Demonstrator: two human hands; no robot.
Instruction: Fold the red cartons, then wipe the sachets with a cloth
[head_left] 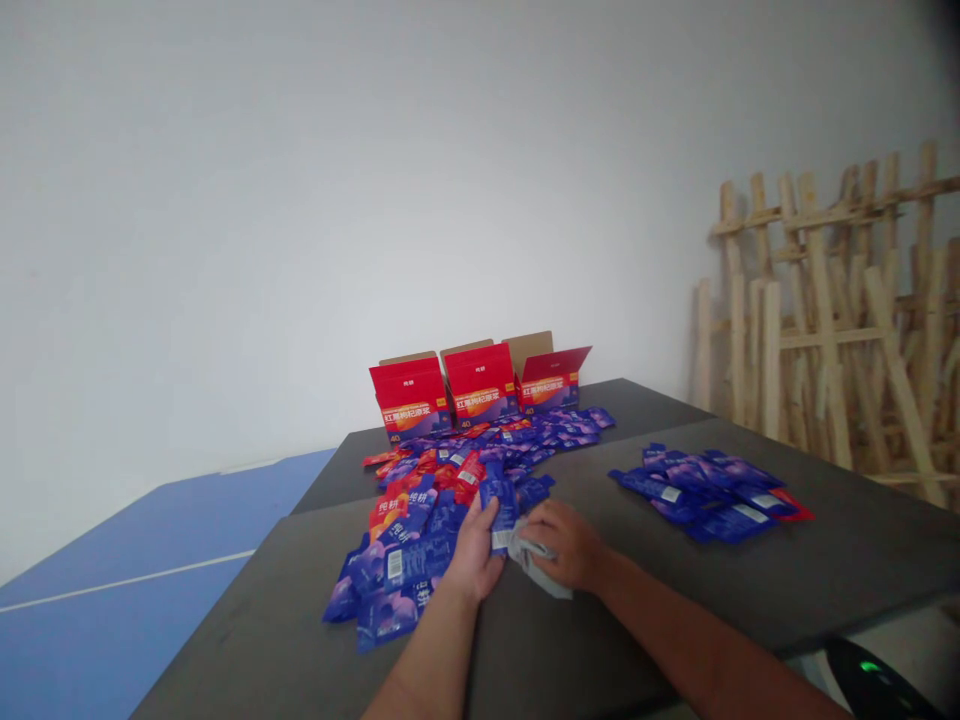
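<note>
Between my hands is a blue pouch [500,508] with a white label patch near its lower end. My left hand [474,552] grips it along its left side. In my right hand [564,543] a crumpled grey cloth [541,572] is bunched up, its front touching the lower right part of the pouch. Just left of my left hand lies a spread of blue pouches [421,562], with red pouches [390,508] mixed in. To the right, a separate heap of blue pouches [697,490] has a bit of red showing at its right edge.
Three red cartons [409,395] with raised flaps stand in a row at the back of the dark table [585,640]. A blue surface with a white line [135,575] is at left. Wooden frames [825,330] lean at right. A black device [874,680] with a green light sits lower right.
</note>
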